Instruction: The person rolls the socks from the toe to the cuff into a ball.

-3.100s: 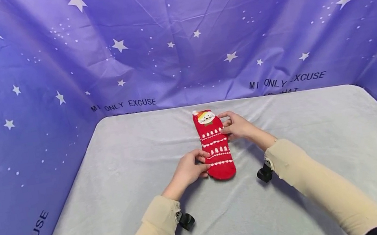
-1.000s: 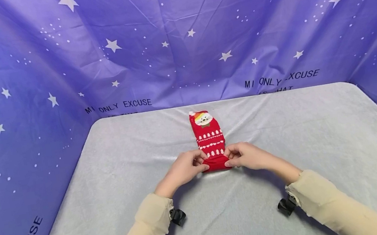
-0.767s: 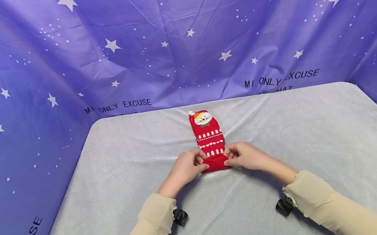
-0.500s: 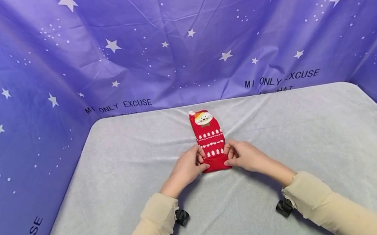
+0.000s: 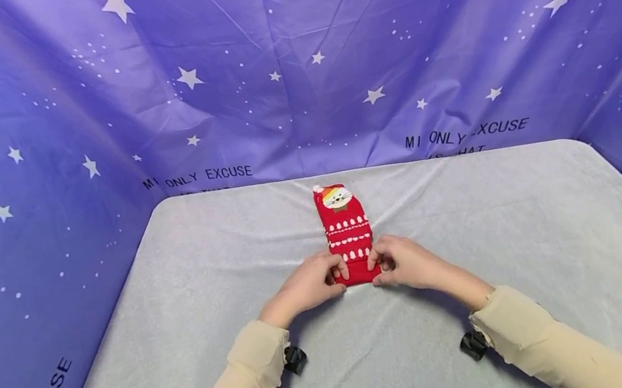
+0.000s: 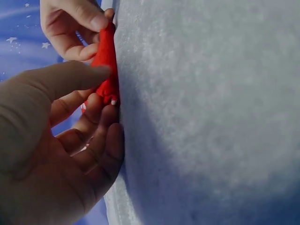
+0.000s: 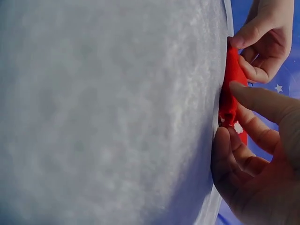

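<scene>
A red sock (image 5: 346,222) with a cat face and white tree patterns lies flat on the table, its face end pointing away. The near end is folded over into a plain red band. At the left corner of this fold, my left hand (image 5: 308,282) pinches the fabric, thumb at the front edge and index finger on top. My right hand (image 5: 410,264) grips the right corner in the same way. Both wrist views show the fold as a thick red roll (image 6: 108,61) between the thumbs and fingers. The sock's underside is hidden.
A pale grey cloth covers the table (image 5: 472,209), with slight wrinkles around the sock. Behind and to the left hangs a purple-blue curtain (image 5: 238,42) with white stars and printed lettering. Black wrist cameras (image 5: 296,359) sit under both cuffs.
The right hand has come down from the sock's upper side to its near end, which has been folded over. Most recently, the index fingers have moved nearer onto the fold and the thumbs to its front edge.
</scene>
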`<state>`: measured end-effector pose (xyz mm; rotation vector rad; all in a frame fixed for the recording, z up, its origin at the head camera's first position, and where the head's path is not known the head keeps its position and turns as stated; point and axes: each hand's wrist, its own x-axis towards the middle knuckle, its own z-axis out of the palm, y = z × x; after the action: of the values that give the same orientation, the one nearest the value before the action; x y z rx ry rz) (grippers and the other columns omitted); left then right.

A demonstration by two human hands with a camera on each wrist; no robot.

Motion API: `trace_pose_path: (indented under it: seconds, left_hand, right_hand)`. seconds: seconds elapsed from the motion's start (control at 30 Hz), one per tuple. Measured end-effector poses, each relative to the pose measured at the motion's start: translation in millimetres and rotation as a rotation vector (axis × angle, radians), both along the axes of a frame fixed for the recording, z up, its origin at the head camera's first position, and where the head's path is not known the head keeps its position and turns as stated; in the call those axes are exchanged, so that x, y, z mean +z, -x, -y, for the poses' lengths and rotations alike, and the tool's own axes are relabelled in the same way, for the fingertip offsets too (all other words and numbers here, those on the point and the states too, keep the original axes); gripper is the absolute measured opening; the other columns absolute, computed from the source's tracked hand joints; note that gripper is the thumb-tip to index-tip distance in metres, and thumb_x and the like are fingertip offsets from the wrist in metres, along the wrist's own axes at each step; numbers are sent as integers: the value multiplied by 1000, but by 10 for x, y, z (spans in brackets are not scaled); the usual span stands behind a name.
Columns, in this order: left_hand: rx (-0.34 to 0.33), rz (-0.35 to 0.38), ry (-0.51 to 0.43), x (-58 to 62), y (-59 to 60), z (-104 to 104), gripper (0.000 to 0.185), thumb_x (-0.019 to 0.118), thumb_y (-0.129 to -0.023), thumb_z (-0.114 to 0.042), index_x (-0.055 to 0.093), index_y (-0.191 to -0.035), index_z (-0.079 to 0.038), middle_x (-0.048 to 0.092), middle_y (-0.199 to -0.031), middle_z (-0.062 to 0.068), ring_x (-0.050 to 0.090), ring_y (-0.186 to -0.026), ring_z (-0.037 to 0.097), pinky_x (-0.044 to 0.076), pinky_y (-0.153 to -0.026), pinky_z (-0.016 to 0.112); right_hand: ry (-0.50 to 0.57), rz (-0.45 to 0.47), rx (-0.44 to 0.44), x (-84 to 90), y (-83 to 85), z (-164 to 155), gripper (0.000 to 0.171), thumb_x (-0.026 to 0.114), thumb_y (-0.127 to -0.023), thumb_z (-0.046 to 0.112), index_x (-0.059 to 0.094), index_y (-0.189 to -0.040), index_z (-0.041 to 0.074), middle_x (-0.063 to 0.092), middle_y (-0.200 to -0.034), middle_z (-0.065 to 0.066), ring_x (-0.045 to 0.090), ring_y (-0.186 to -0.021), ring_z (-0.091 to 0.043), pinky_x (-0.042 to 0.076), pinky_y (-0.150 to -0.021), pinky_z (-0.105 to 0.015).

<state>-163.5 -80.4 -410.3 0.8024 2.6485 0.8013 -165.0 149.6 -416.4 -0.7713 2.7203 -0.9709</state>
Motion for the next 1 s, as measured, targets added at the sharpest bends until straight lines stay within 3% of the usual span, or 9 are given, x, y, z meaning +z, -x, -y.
trace_pose_path:
  seconds: [0.27, 0.47, 0.73, 0.87, 1.0]
  left_hand:
    - [0, -25, 55, -21, 36, -20, 28, 79, -82, -8, 54, -93, -13, 52, -88, -1, 49, -81, 11, 44, -71, 25]
    - [41, -41, 49, -47, 50, 2, 24, 76, -85, -10, 54, -94, -13, 53, -94, 0, 50, -82, 12, 44, -71, 27]
    - [60, -112, 33, -17, 66, 44, 12, 72, -87, -13, 63, -94, -16, 65, -94, -3, 60, -86, 12, 51, -78, 29]
    - [64, -91, -6, 20, 51, 98, 11, 72, -87, -12, 64, -92, -18, 68, -93, -5, 63, -87, 11, 52, -80, 30]
    - [44, -20, -87, 56, 28, 163, 11, 73, -87, -10, 66, -90, -17, 69, -89, -4, 63, -81, 8, 53, -75, 25]
  right_hand:
    - [-83, -40, 14, 17, 12, 14, 27, 84, -74, 9, 62, -89, 10, 57, -86, -1, 51, -76, -10, 43, -67, -24]
    - [-22, -32, -15, -14, 24, 1, 17, 78, -80, 8, 66, -92, 8, 62, -87, -2, 55, -75, -10, 47, -69, -23]
    - [44, -84, -34, -10, 15, -18, 10, 76, -83, 7, 69, -88, 10, 67, -87, 0, 59, -75, -10, 52, -70, -25]
    - [65, -96, -23, 30, -16, -11, 10, 77, -83, 8, 69, -87, 11, 69, -87, 0, 60, -74, -8, 53, -69, -25]
    - [72, -55, 0, 85, -62, -7, 9, 76, -83, 10, 69, -88, 12, 69, -85, 1, 59, -72, -6, 53, -67, -23]
